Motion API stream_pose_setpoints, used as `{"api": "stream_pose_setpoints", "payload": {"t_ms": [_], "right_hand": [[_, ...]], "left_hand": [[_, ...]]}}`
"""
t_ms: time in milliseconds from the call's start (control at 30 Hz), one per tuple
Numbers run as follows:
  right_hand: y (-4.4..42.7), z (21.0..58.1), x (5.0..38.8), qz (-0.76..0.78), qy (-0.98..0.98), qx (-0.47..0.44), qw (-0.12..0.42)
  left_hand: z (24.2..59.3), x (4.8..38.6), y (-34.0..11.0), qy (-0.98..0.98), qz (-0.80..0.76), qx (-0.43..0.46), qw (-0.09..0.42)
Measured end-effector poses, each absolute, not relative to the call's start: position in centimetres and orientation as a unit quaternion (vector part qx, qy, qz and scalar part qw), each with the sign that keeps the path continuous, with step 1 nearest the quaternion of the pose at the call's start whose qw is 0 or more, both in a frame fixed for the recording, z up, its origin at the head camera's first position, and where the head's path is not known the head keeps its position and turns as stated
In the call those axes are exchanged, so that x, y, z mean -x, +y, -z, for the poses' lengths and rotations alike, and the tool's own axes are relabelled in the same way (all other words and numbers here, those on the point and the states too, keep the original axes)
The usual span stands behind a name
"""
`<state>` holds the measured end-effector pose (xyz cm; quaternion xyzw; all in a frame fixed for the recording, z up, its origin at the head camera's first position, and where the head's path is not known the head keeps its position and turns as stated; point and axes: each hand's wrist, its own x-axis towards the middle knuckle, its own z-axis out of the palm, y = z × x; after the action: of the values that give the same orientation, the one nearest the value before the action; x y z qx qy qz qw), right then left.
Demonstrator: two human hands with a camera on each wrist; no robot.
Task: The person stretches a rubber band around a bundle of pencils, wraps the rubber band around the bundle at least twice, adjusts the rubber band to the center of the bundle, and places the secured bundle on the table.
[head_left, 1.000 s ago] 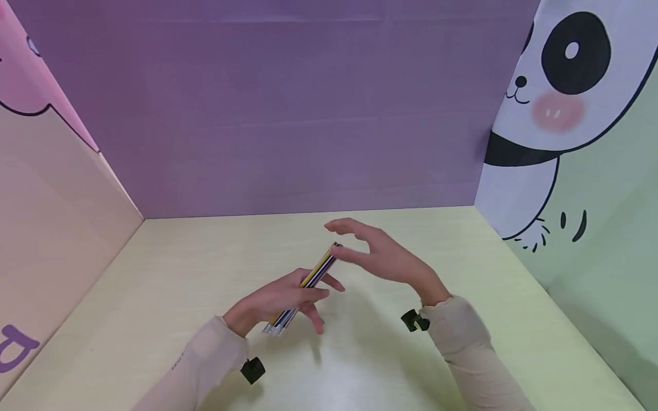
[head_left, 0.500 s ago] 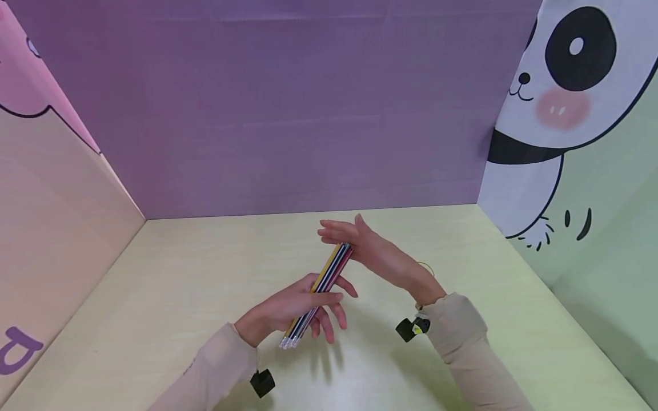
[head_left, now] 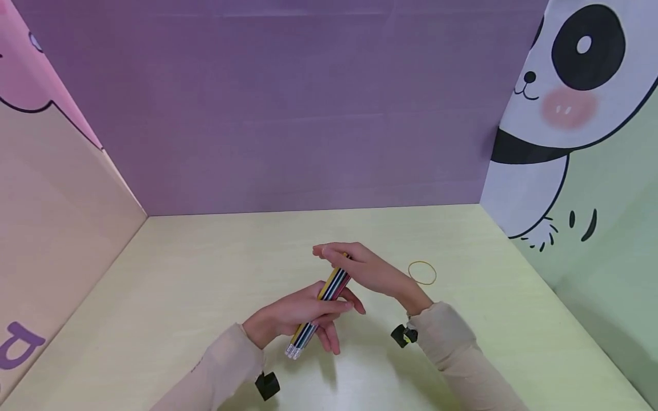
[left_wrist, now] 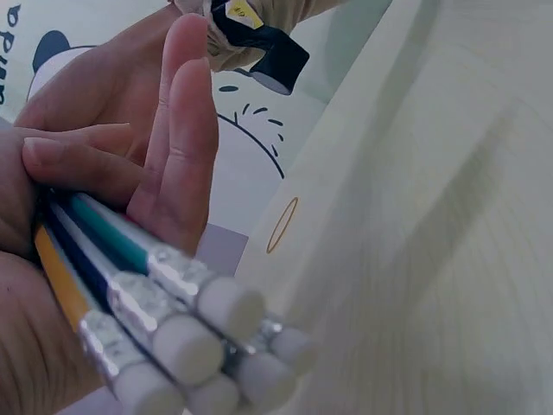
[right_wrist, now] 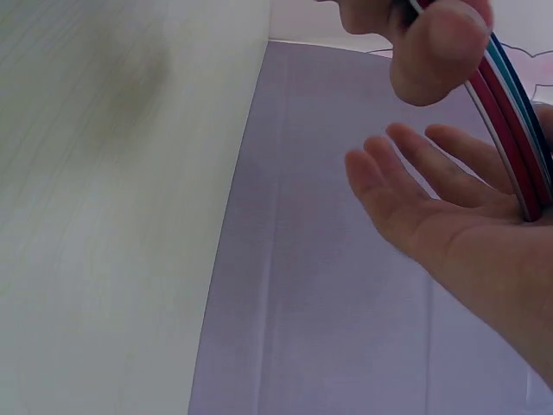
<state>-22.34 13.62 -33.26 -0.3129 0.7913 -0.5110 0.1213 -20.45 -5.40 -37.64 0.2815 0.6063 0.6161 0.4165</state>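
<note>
A bundle of several pencils (head_left: 335, 284) stands slanted above the table, gripped by my left hand (head_left: 303, 308) between thumb and fingers. Its lower end shows white erasers (left_wrist: 229, 307) in metal ferrules, seen close in the left wrist view. Yellow, dark blue, green and red barrels are visible. My right hand (head_left: 372, 271) reaches over the top of the bundle with its fingers extended. In the right wrist view the upper ends of the red and green pencils (right_wrist: 510, 130) meet the right palm (right_wrist: 467, 233).
A thin yellow loop, like a rubber band (head_left: 436, 276), lies on the pale wooden table (head_left: 231, 251) by the right wrist. A purple panel (head_left: 308, 114) rises at the back. Printed side panels stand left and right, the right one with a panda (head_left: 570, 108).
My left hand and the pencils have shifted right and slightly down. My right hand has come down over their upper ends. The yellow loop, earlier hidden by the right wrist, now shows whole.
</note>
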Motion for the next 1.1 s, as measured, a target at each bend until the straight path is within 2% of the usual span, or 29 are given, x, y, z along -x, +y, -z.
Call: {"api": "stream_pose_setpoints", "payload": {"t_ms": [133,400,633,700,933,1100], "right_hand": [[13.0,33.5,22.6,0.53,0.767,0.351,0.091],[12.0,34.0,22.5,0.551,0.749,0.366,0.03],[12.2,34.3,22.5,0.513,0.787,0.344,-0.008],[12.3,34.3,22.5,0.506,0.794,0.338,-0.008],[13.5,33.1,22.4,0.561,0.765,0.314,0.045],[15.1,32.1,22.5,0.586,0.756,0.291,0.019]], "left_hand": [[37.7,20.5,-5.6,0.618,-0.608,-0.281,0.412],[37.6,20.6,-6.0,0.674,-0.579,-0.288,0.358],[37.7,20.5,-5.9,0.74,-0.544,-0.311,0.244],[37.5,20.5,-6.1,0.753,-0.53,-0.315,0.231],[36.4,20.8,-6.7,0.746,-0.526,-0.324,0.251],[35.8,20.8,-6.9,0.756,-0.525,-0.331,0.208]]}}
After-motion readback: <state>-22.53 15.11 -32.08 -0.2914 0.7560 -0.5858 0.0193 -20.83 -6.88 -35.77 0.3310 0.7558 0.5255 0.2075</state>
